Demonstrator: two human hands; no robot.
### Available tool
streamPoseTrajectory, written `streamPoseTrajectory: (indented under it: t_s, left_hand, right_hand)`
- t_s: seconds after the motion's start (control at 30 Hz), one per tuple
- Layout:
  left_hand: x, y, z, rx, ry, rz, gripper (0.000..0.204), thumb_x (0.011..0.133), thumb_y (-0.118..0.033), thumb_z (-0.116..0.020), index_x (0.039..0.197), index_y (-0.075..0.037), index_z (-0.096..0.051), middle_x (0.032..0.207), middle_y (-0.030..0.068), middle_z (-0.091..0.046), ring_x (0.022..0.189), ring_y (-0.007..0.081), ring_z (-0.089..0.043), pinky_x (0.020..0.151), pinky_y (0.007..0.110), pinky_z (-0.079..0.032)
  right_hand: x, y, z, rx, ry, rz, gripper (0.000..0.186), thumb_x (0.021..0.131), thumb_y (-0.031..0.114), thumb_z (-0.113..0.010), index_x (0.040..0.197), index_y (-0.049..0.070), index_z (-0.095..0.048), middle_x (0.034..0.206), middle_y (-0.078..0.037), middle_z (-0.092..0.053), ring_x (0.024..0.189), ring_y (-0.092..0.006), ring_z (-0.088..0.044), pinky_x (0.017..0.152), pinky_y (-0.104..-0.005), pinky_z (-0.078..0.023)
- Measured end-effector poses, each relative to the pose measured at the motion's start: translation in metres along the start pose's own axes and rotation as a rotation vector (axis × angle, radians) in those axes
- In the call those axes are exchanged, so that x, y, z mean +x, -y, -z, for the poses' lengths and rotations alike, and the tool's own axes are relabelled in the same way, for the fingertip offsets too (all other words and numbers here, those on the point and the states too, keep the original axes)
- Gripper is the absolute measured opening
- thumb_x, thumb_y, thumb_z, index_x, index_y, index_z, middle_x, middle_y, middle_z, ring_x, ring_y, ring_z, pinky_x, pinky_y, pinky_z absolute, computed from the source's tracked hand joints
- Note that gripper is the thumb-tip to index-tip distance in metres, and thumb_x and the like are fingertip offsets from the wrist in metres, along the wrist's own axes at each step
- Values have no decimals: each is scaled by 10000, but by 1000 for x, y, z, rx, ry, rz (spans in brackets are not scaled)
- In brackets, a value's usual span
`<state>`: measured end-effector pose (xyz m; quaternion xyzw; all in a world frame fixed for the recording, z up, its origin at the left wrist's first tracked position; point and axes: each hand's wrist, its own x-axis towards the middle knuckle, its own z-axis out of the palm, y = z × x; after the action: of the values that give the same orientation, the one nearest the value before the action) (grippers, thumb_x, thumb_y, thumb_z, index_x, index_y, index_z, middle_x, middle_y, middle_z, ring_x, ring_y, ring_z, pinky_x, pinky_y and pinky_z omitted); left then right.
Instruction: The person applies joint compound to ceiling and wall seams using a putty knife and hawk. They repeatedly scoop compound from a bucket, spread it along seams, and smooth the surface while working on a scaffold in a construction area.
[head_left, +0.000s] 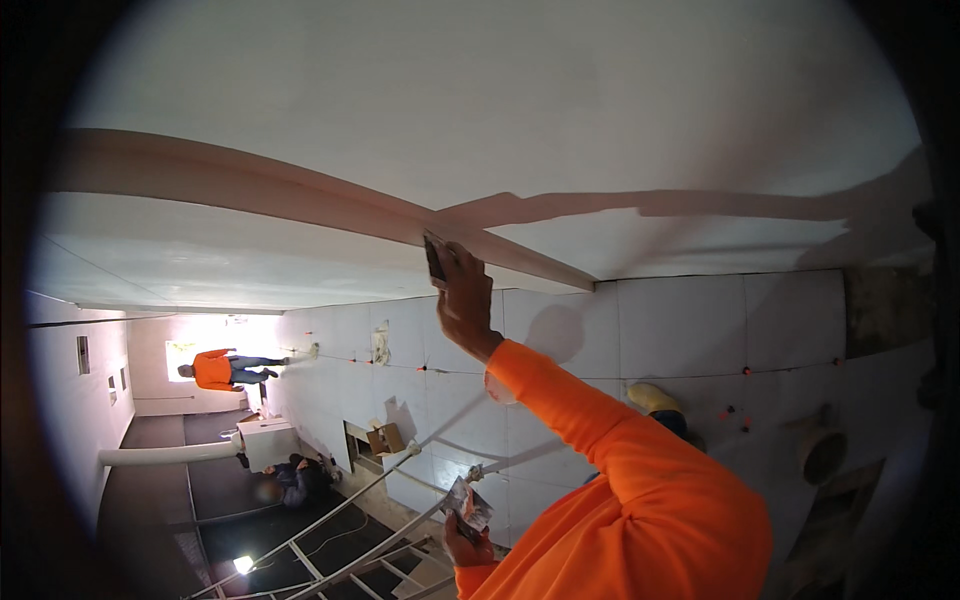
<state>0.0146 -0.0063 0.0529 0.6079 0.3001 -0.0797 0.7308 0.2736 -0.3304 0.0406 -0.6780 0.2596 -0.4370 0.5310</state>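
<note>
My right hand (467, 300) reaches up in an orange sleeve. Its fingers are closed round a flat, dark-edged scraper (435, 259), which is against a narrow pinkish-beige strip (340, 208) running along the pale wall (560, 100). Lower down, my left hand (468, 545) grips a broad, shiny metal putty blade (466, 505) with smears on its face; its handle is mostly hidden by the fingers. A shadow of my arm falls on the wall beside the strip.
Large pale tiles (560, 440) with small red clips surround a yellow boot (655, 398). A ladder (350, 565) lies lower left, near a cardboard box (385, 438). A person in orange (213, 370) and a crouching person (300, 482) are farther off. A round bucket (822, 453) stands at right.
</note>
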Motion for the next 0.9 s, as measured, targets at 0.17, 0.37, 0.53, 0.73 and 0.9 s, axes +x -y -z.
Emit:
streamPoseTrajectory:
  t_s: [0.17,0.37,0.53,0.73,0.9]
  left_hand:
    - [4,5,8,-22,-69,22,297,988,-316,-563,1185,-103,-629,1022,37,-735,807,185,-720,568,316,-540]
    - [7,6,11,-17,-52,-2,291,993,-309,-556,1183,-101,-626,1038,42,-731,836,190,-720,605,320,-547]
    - [9,12,12,-36,-29,20,305,992,-316,-556,1203,-105,-620,1079,51,-723,888,202,-715,629,334,-549]
    - [12,14,6,-5,-9,20,331,992,-323,-555,1233,-104,-613,1110,52,-720,912,201,-711,666,349,-554]
    - [12,8,0,-31,-17,-34,311,993,-317,-557,1213,-108,-621,1109,40,-719,912,184,-704,656,322,-534]
  right_hand:
    - [-16,21,-10,-16,127,-11,602,836,-5,-644,1411,100,-499,1355,-133,-536,1169,-367,-534,935,-522,-460]
    - [-3,-25,-6,-8,126,-300,402,961,94,-548,1363,91,-551,1238,-183,-601,1100,-399,-571,853,-542,-499]
    - [19,-15,-16,-65,242,-222,433,943,130,-574,1372,106,-519,1237,-169,-579,1087,-388,-565,789,-572,-509]
    - [14,35,2,9,162,65,497,915,91,-624,1394,89,-491,1307,-145,-553,1134,-376,-541,823,-528,-495]
    - [11,49,-2,-83,33,44,542,901,101,-652,1415,89,-481,1335,-134,-546,1131,-365,-540,853,-492,-480]
